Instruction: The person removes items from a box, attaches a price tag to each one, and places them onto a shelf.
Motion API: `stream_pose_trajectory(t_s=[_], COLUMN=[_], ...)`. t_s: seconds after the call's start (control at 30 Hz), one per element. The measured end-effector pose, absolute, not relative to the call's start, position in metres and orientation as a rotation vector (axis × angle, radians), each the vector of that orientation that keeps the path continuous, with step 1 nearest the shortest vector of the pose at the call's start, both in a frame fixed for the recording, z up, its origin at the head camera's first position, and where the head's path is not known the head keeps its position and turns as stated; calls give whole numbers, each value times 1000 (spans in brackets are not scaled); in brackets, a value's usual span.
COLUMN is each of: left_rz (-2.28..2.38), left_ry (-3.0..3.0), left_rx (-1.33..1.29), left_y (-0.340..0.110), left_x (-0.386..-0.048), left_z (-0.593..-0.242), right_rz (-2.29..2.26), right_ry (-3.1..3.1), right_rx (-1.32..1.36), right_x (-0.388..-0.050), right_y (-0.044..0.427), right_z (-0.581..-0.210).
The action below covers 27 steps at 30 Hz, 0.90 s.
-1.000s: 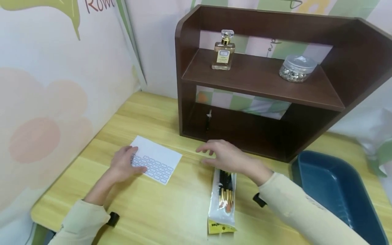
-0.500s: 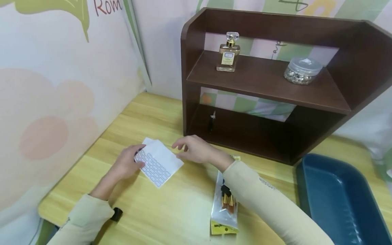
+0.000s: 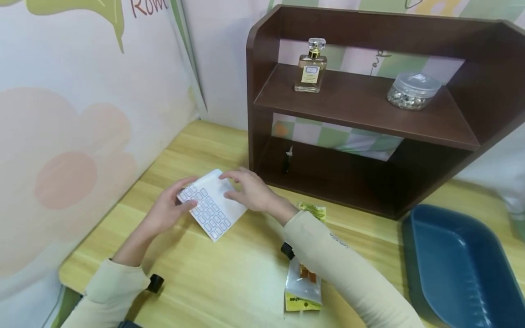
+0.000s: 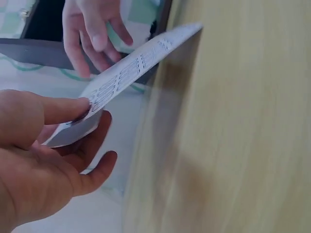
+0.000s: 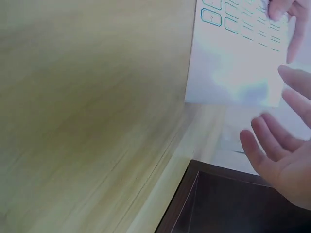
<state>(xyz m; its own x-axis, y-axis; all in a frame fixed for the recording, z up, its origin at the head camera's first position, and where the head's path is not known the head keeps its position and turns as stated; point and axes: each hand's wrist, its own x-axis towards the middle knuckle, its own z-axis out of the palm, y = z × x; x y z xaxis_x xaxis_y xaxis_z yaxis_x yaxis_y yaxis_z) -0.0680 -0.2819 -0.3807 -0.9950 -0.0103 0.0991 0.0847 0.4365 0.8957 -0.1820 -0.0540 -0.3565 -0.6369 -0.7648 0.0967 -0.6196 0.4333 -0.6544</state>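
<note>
A white sheet of stickers (image 3: pixel 211 212) with rows of blue-bordered labels hangs tilted above the wooden table in the head view. My left hand (image 3: pixel 165 208) pinches its left corner, thumb on the printed face and fingers behind, as the left wrist view of the left hand (image 4: pixel 48 160) confirms. Over the blank upper part of the sheet hovers my right hand (image 3: pixel 255 191), fingers loosely bent. Seen from the right wrist, a gap separates the right hand (image 5: pixel 286 150) from the sheet (image 5: pixel 233 70), and nothing lies in its fingers.
A dark brown shelf (image 3: pixel 361 104) stands behind, bearing a perfume bottle (image 3: pixel 310 73) and a clear-lidded jar (image 3: pixel 412 93). A small dark, slim item (image 3: pixel 288 159) occupies its lower level. Partly under my right sleeve lies a brush packet (image 3: pixel 302 296); a blue bin (image 3: pixel 416 269) sits at right.
My left hand has raised the sticker sheet off the table and turned it. My right hand has moved left, from above the brush packet to the sheet.
</note>
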Motion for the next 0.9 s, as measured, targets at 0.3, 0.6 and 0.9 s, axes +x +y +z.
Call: stream_pose_trajectory(t_s=[0.3, 0.6, 0.9], left_rz=[-1672, -1333, -1279], left_ry=[-2574, -2563, -2530], left_rx=[-55, -225, -196], left_y=[-268, -261, -246], left_x=[-65, -61, -57], left_z=[-371, -370, -364], right_rz=[-1419, -1566, -1672], right_ry=[2235, 1890, 1806], right_rx=[-1100, -770, -581], right_x=[-186, -184, -183], right_y=[-57, -55, -52], right_z=[-353, -344, -337])
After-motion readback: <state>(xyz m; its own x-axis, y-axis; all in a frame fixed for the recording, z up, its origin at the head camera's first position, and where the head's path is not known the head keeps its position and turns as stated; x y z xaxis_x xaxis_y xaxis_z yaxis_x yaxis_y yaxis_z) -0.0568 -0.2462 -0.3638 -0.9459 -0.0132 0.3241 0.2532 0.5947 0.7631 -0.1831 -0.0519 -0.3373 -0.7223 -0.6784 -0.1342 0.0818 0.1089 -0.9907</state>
